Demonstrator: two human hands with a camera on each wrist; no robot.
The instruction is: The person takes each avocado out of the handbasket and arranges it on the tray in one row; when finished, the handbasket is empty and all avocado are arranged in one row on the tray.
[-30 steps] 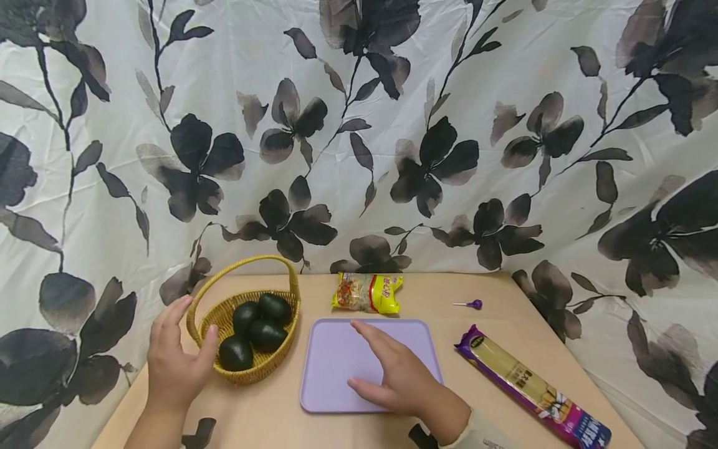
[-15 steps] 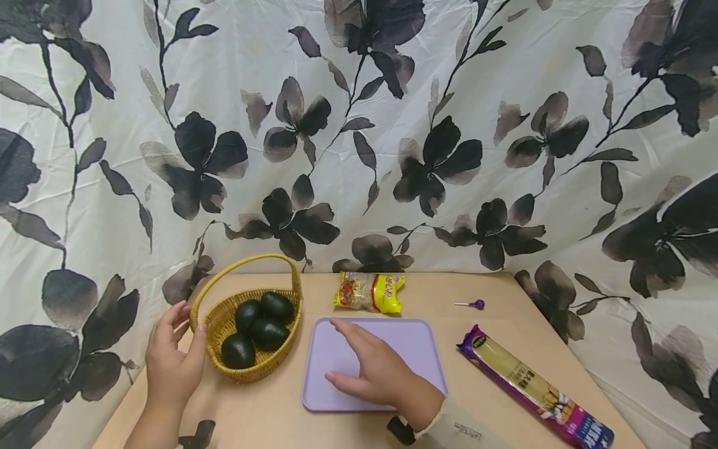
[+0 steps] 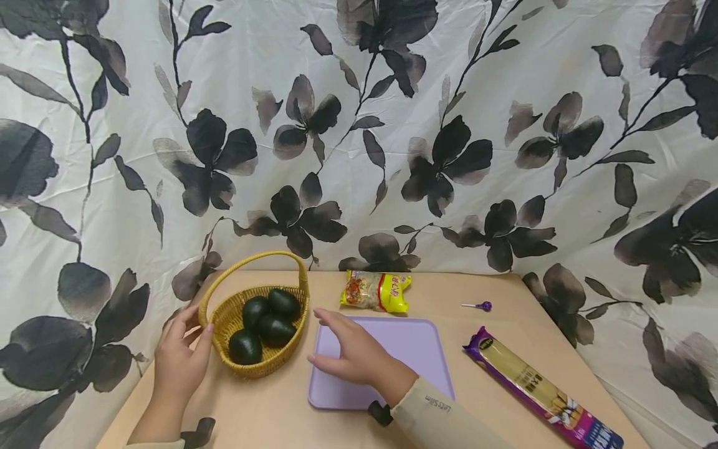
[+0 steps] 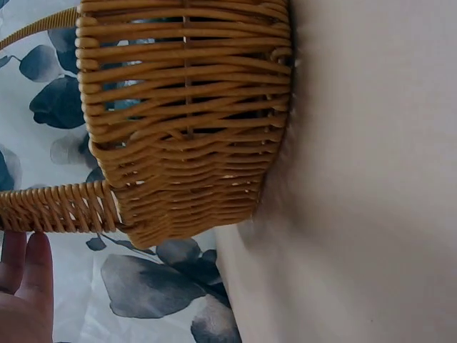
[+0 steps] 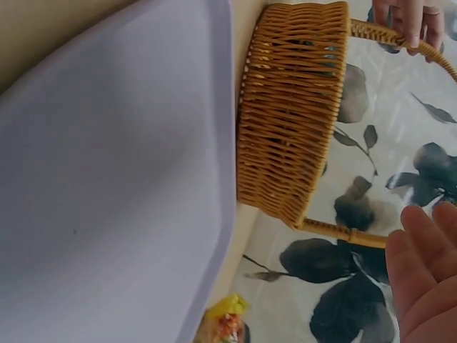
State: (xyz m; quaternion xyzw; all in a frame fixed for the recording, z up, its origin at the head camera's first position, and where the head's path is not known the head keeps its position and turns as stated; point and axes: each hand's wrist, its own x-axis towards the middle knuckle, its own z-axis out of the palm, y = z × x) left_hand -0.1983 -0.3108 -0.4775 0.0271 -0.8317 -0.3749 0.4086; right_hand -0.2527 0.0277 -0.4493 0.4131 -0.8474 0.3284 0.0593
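A yellow-brown wicker basket (image 3: 260,368) with a tall handle (image 3: 252,257) stands on the table's left side. Several dark green avocados (image 3: 276,330) lie inside it. At the handle's left side my left hand (image 3: 182,355) pinches it, thumb in front and fingers behind; the right wrist view also shows this left hand (image 5: 410,21) on the handle. My right hand (image 3: 353,355) hovers over the lilac tray (image 3: 404,349), fingers extended and thumb apart, holding nothing. Its fingertips point toward the basket, apart from it.
Behind the tray lies a yellow snack bag (image 3: 376,291). To the right are a purple lollipop (image 3: 479,306) and a long purple noodle pack (image 3: 538,386). A floral cloth (image 3: 359,156) hangs behind the wooden table (image 3: 269,411).
My left hand has closed in on the handle and now grips it. The right hand has moved left across the tray toward the basket. The head view has shifted slightly.
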